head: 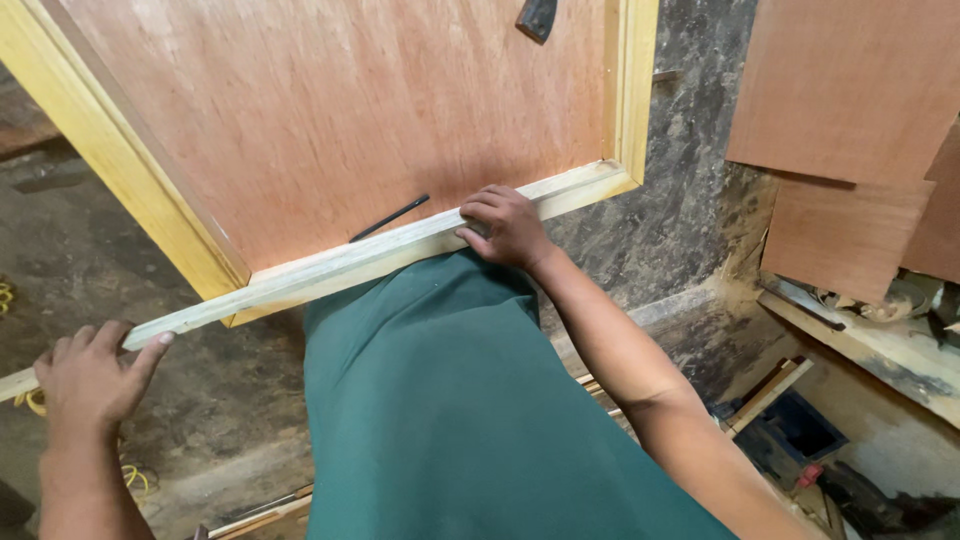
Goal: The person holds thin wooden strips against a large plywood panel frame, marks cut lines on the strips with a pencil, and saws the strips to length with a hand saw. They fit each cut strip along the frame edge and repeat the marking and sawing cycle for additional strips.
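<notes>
A long pale wooden strip (330, 268) lies along the near edge of a large reddish plywood panel (330, 120) that is framed with yellow wood trim (120, 170). My right hand (505, 228) presses down on the strip near its right end, fingers curled over its top. My left hand (92, 375) grips the strip's free left end, which sticks out past the panel's corner. A thin black pencil (390, 217) rests on the panel just behind the strip. My green garment fills the lower middle.
Plywood sheets (850, 90) lean at the upper right above a dusty ledge (880, 350). A dark tool handle (537, 17) lies at the panel's far edge. Wood offcuts (765, 395) and a dark box sit on the dirty floor at lower right. Yellow cord (135, 480) lies at left.
</notes>
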